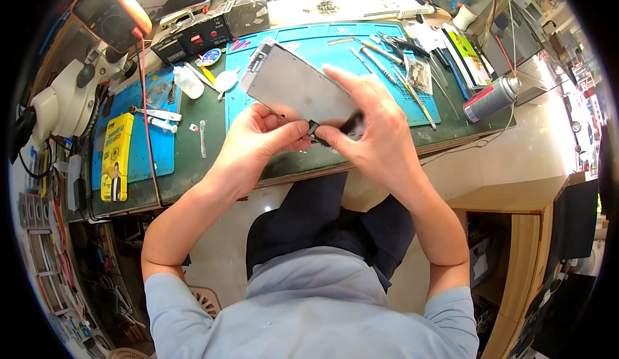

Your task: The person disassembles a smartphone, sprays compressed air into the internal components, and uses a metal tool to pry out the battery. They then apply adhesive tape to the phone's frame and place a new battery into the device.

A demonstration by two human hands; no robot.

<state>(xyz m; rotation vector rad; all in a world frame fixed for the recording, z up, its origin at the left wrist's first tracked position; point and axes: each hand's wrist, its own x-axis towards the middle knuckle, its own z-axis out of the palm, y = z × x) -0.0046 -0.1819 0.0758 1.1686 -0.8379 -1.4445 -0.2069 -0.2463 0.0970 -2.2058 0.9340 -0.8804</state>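
both hands meet just above the near edge of the bench: the left hand (258,141) pinches the lower edge of a grey phone screen panel (298,88), and the right hand (374,133) grips that same panel with a small dark part at its bottom end. the step looks like working that bottom connector; the next move likely calls for a fine, steady pull. further left lies a flat yellow package (117,157); far right, a red-and-silver spray can (491,99) lies on its side beside a green-and-white booklet (469,54).
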